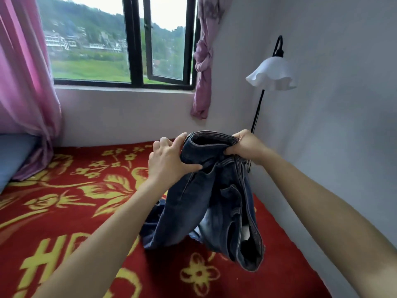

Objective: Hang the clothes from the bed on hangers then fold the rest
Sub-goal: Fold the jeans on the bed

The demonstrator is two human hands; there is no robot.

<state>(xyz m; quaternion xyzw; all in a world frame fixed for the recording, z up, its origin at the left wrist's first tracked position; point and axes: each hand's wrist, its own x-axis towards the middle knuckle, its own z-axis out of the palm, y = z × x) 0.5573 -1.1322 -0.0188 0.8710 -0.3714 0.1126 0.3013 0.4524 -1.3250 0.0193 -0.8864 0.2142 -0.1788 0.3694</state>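
A pair of dark blue jeans (206, 203) hangs bunched above the bed, its lower part trailing onto the red and yellow flowered blanket (71, 203). My right hand (245, 147) grips the far right side of the waistband, fingers curled round the denim. My left hand (169, 160) holds the left side of the waistband, thumb across the front and fingers behind the cloth. No hanger is in view.
A grey wall runs close along the bed's right side. A floor lamp (272, 76) with a white frilled shade stands in the corner behind the jeans. A blue pillow (12, 155) lies at far left under a pink curtain (23, 89). A window is beyond the bed.
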